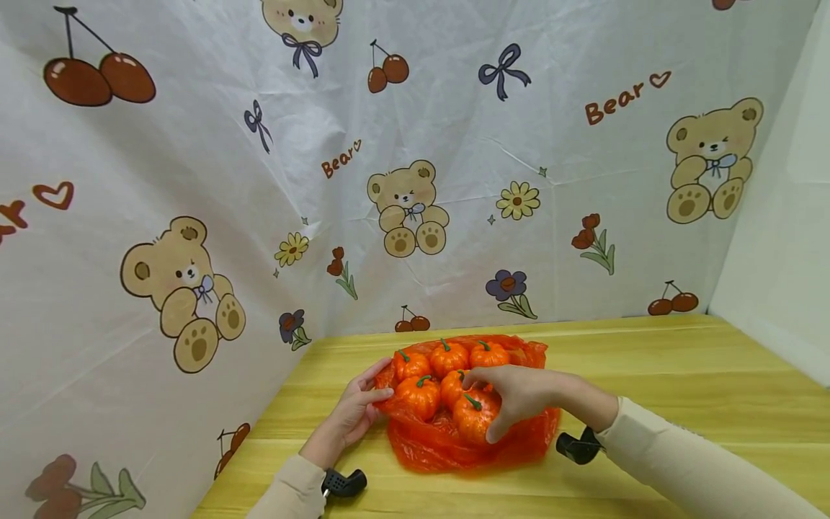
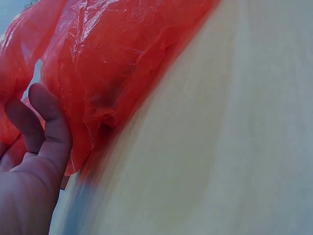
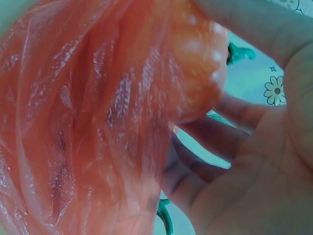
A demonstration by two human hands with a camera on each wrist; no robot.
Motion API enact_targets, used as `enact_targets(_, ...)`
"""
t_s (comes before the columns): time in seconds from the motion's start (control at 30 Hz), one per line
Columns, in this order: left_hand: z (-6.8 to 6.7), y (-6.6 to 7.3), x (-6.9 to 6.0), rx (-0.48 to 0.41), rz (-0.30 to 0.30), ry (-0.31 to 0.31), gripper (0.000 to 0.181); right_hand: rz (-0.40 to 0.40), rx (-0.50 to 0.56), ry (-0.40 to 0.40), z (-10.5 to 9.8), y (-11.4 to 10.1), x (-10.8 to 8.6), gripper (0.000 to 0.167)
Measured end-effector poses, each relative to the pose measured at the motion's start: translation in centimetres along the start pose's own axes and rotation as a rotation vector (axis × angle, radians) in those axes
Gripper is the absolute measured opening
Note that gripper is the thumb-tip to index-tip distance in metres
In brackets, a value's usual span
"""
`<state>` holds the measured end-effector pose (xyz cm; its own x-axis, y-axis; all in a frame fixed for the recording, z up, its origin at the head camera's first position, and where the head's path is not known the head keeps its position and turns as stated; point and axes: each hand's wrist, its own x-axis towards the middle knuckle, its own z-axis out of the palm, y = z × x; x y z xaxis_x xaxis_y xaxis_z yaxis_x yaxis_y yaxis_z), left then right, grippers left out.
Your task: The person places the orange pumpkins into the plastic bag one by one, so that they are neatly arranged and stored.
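Observation:
A red plastic bag (image 1: 424, 450) lies spread on the wooden table with several small orange pumpkins (image 1: 415, 398) with green stems in its mouth. My left hand (image 1: 353, 409) pinches the bag's left edge between thumb and fingers. In the left wrist view, the curled fingers (image 2: 49, 107) lie against the thin red film. At the near right of the group, my right hand (image 1: 519, 395) has its thumb and fingers around the front pumpkin (image 1: 475, 417). The right wrist view shows this pumpkin (image 3: 198, 63) partly behind the bag's film, with the thumb over it and fingers beneath.
A white cloth (image 1: 454, 144) printed with bears, cherries and flowers hangs behind and to the left of the wooden table (image 1: 648, 360). A white wall (image 1: 778, 252) stands at the right. Black wrist-worn devices (image 1: 346, 483) sit below both wrists, close to the tabletop.

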<state>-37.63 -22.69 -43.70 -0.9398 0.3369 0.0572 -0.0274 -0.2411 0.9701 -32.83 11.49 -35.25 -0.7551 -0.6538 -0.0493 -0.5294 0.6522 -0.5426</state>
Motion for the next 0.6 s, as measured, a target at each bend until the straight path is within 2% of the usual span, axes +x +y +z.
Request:
enact_targets(0.23,-0.12,-0.11,-0.03,-0.007,-0.003,-0.009,0.080,0.005,-0.017,-0.068,0.05,0.04,-0.04,0.059)
enact_targets(0.6,-0.02,0.16,-0.11,0.006,-0.003,-0.016,0.077,-0.079,0.048,-0.059,-0.06,0.60,-0.02,0.047)
